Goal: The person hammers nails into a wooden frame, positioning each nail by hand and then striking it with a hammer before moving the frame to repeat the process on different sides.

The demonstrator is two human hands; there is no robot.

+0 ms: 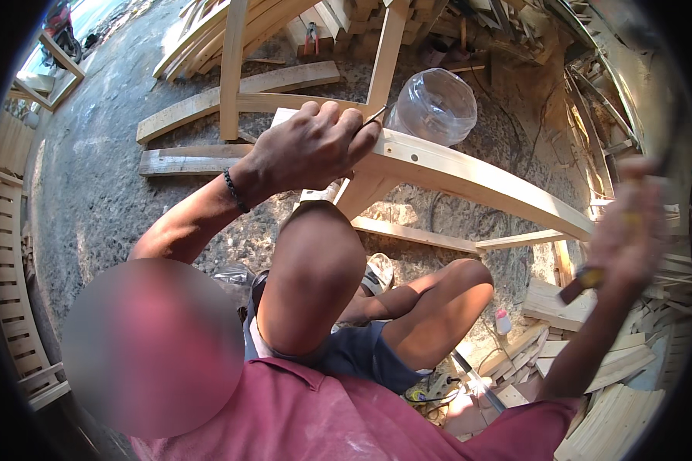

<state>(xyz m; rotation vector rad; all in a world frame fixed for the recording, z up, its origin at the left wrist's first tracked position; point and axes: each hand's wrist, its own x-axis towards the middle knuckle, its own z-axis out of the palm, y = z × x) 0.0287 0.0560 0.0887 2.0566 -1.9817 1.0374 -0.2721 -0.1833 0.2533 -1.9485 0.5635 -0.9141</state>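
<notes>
My left hand [315, 146] is closed at the top of a pale wooden frame [484, 180], with a thin dark nail [375, 115] slanting out between its thumb and forefinger. Near that hand, a dark round spot shows on the frame's curved rail. Off to the right, my right hand [630, 230] is raised and smeared by motion. It is closed on what looks like a hammer [580, 286]; a dark, blunt end shows beside the wrist, and the rest is blurred. My bent left knee [315, 246] is just below the frame joint.
Behind the frame sits a clear plastic jar [436, 107]. Curved wooden pieces [238, 94] lie on the rough ground at the left, near stacked timber and red-handled pliers [311, 38]. Offcuts [615, 361] and a cable [430, 397] lie at the lower right. A slatted wooden piece [9, 269] stands far left.
</notes>
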